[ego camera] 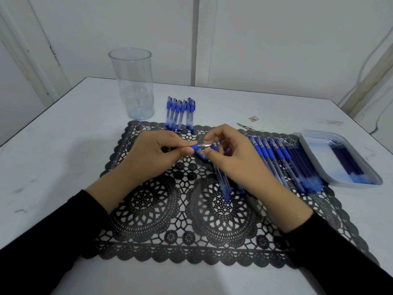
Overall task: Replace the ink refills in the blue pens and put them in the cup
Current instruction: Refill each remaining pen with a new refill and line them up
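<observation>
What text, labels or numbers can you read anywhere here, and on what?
Nothing is legible in this view.
Held blue pen: no readable print.
Capped pens beside the clear cup: barrel print, if any, too small to read.
Pen row next to the tray: blurred, unreadable.
Small square scrap on the table: dark mark, too small to read.
Clear cup and tray: no markings visible.

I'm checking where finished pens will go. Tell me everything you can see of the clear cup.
The cup is a tall clear cylinder, plastic by its look, with a thickened open rim and a faintly bluish base. It stands upright on the white table, at the far left, close to the black lace mat's far corner. No pens are in it.
</observation>
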`<action>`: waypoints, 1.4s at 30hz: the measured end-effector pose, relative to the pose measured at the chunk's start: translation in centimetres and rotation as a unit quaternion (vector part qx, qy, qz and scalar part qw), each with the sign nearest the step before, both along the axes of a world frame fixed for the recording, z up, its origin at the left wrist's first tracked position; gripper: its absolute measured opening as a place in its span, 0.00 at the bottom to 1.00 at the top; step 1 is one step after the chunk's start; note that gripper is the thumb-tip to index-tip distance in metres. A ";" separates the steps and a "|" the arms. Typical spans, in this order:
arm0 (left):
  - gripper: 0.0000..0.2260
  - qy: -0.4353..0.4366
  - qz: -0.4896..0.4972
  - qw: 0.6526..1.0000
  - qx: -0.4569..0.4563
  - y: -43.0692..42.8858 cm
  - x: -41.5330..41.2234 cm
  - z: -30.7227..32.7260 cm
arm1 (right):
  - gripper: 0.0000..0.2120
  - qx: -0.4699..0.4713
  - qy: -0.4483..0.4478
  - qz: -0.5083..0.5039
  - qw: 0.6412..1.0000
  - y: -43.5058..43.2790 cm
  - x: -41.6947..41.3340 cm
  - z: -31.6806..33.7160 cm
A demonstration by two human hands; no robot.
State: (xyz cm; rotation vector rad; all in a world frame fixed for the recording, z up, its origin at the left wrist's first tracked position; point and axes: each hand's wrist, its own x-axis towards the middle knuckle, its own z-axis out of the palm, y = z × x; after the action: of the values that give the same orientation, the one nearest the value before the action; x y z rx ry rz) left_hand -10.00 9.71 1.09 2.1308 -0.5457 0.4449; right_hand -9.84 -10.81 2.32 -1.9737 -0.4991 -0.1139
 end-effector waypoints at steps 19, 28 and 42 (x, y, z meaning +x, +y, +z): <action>0.11 0.019 0.035 0.999 0.007 1.0 0.4 -0.5 | 0.04 -0.181 -0.045 0.020 0.982 -1.2 0.1 -0.4; 0.11 0.020 0.029 0.999 0.017 1.0 0.4 -0.6 | 0.06 -0.204 -0.076 0.028 0.976 -0.9 -0.5 0.1; 0.13 0.015 -0.001 1.000 -0.005 0.2 -0.1 -0.3 | 0.09 -0.015 -0.022 -0.014 1.000 -0.8 0.3 -0.3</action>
State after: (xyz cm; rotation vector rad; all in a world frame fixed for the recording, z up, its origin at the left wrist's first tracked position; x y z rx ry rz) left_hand -10.09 9.89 0.77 2.1241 -0.5276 0.4123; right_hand -9.50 -11.58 1.98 -2.0106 -0.5042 -0.1682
